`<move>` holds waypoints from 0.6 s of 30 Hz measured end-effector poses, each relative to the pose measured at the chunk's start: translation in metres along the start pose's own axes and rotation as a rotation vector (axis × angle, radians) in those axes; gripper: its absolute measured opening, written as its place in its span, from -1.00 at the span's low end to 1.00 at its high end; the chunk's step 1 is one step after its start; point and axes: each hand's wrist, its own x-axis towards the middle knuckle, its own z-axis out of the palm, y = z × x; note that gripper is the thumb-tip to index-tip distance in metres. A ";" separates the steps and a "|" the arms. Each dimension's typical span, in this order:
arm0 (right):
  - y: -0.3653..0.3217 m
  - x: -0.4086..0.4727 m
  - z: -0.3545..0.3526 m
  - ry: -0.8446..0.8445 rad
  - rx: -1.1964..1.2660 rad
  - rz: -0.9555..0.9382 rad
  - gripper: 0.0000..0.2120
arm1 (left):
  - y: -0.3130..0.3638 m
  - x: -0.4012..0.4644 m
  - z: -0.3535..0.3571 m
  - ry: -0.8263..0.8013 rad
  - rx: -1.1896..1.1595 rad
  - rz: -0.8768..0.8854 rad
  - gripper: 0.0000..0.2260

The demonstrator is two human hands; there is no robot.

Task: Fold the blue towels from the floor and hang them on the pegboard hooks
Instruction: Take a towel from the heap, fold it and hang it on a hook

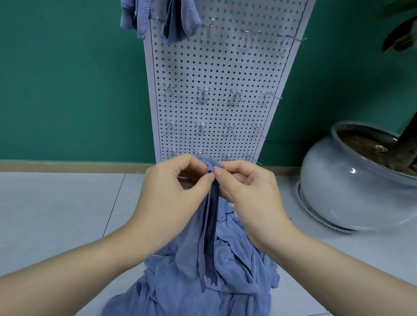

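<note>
A blue towel (209, 232) hangs from my two hands, folded lengthwise into a narrow drape. My left hand (173, 195) and my right hand (247, 192) pinch its top edge together at the middle, fingertips almost touching. Under it a heap of blue towels (184, 295) lies crumpled on the tiled floor. Straight ahead the white pegboard (222, 68) leans against the green wall, with rows of bare metal hooks (203, 92). At its top left, hung blue towels (172, 13) drape from hooks that the cloth hides.
A large glossy grey plant pot (361, 187) with soil and a thick trunk stands on the floor at the right, close to the pegboard's foot. Leaves (402, 30) overhang at the upper right. A wooden skirting board (59, 164) runs along the wall.
</note>
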 end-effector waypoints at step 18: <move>-0.006 0.000 -0.008 -0.136 -0.055 -0.031 -0.91 | -0.015 0.023 -0.022 -0.301 0.142 0.064 -0.81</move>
